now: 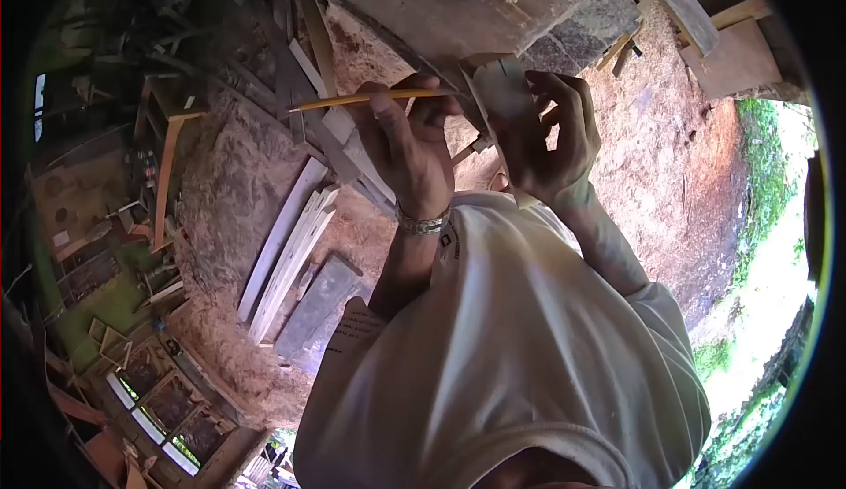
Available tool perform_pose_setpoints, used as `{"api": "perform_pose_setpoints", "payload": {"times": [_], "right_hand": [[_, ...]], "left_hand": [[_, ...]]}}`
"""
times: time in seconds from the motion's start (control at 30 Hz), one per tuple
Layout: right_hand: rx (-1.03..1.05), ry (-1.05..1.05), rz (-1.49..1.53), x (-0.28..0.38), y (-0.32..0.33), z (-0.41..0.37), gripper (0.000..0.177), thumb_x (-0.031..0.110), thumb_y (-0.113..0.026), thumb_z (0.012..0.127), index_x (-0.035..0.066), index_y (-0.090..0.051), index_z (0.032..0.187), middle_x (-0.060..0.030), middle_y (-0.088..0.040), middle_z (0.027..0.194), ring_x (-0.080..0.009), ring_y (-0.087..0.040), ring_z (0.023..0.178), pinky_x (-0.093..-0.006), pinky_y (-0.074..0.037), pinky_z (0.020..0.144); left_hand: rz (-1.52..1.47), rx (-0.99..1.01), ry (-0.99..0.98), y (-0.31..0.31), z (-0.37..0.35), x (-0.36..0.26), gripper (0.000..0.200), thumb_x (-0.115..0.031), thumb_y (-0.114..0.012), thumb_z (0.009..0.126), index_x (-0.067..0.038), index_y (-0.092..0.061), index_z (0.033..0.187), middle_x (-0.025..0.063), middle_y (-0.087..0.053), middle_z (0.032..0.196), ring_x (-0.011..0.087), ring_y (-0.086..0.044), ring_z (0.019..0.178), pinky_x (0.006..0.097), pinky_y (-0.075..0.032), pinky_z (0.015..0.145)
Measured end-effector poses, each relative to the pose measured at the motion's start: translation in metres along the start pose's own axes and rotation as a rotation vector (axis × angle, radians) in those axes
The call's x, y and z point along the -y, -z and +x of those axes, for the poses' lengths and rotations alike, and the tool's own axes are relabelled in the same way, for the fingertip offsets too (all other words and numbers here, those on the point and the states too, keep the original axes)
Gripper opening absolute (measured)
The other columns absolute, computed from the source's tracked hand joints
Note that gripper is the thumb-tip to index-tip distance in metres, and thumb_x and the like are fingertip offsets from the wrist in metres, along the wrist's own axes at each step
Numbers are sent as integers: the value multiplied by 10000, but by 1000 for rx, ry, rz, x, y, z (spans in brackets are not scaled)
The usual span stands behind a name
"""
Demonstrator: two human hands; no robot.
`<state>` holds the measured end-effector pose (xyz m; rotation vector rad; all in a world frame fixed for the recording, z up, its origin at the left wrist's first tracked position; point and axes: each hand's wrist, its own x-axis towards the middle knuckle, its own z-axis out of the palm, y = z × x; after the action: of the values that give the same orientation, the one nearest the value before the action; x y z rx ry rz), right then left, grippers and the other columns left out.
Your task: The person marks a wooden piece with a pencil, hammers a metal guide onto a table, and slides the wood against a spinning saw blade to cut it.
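My left hand, with a metal-banded watch on its wrist, is closed around a yellow pencil. The pencil lies almost level across the thumb and fingers, one end pointing left and the other toward the wood. In my right hand is a flat piece of wood, held up in front of my body. Its fingers are curled at the right side of the piece, and part of the grip is hidden. A small dark mark shows near the wood's top edge.
A wide wooden surface stands ahead of my hands. Pale wood strips and a dark board lie on the dirt floor at left. More boards sit at upper right. Wooden frames stand at lower left.
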<state>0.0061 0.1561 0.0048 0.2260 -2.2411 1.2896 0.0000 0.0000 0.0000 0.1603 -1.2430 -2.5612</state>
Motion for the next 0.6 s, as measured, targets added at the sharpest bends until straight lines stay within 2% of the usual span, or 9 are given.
{"api": "perform_pose_setpoints", "payload": {"times": [0.07, 0.17, 0.2, 0.3, 0.33, 0.43, 0.53, 0.6], "right_hand": [[19, 22, -7, -2, 1, 2, 496, 120, -865, 751, -4, -638, 1174, -176, -653, 1062, -308, -677, 855, -365, -571, 667], [27, -11, 19, 1, -2, -1, 481, 109, -857, 750, -11, -642, 1163, -182, -654, 1053, -317, -676, 853, -363, -566, 668], [29, -10, 26, -2, -2, 2, 480, 108, -855, 750, -13, -641, 1163, -183, -655, 1052, -319, -676, 855, -363, -565, 669], [32, -7, 42, -5, -2, 5, 476, 106, -850, 751, -17, -642, 1162, -186, -658, 1049, -323, -677, 859, -366, -563, 674], [30, 1, 44, -4, -2, 4, 474, 105, -849, 751, -17, -643, 1160, -186, -659, 1047, -323, -678, 859, -368, -563, 677], [30, -7, 56, -1, 0, 3, 463, 107, -849, 750, -18, -650, 1150, -187, -661, 1041, -326, -678, 856, -373, -563, 682], [29, -18, 62, -1, -1, 4, 452, 107, -849, 749, -17, -656, 1138, -188, -662, 1036, -331, -680, 861, -377, -565, 686], [32, -33, 65, -1, 0, 4, 447, 107, -849, 750, -17, -658, 1135, -189, -662, 1035, -336, -682, 867, -382, -567, 688]], "left_hand": [[29, 21, -56, -6, 1, -2, 422, -127, -693, 986, -67, -444, 1322, 144, -631, 1181, 227, -666, 1013, 347, -599, 912], [160, 76, -104, 3, -3, 7, 314, -29, -710, 950, -35, -538, 1213, 144, -636, 1181, 208, -652, 1044, 343, -595, 926], [106, 63, -115, -1, -2, 12, 221, 15, -717, 928, 1, -614, 1123, 156, -667, 1156, 217, -676, 1018, 347, -601, 918], [212, 63, -113, 2, -1, 21, 220, 52, -686, 941, 37, -641, 1156, 162, -720, 1098, 206, -721, 959, 305, -598, 886], [295, 26, -106, -1, -2, 19, 182, 46, -711, 927, 47, -684, 1107, 152, -742, 1041, 188, -727, 929, 282, -586, 870], [466, 22, -145, -6, -6, 13, 184, 40, -730, 914, 48, -702, 1095, 137, -743, 1031, 164, -719, 927, 256, -578, 837], [476, -4, -167, -4, -5, 17, 199, 25, -752, 904, 56, -709, 1096, 117, -744, 1023, 140, -706, 903, 230, -566, 805], [547, -2, -154, -5, -4, 14, 187, 14, -724, 916, 64, -705, 1095, 150, -755, 996, 185, -728, 894, 269, -572, 819]]}}
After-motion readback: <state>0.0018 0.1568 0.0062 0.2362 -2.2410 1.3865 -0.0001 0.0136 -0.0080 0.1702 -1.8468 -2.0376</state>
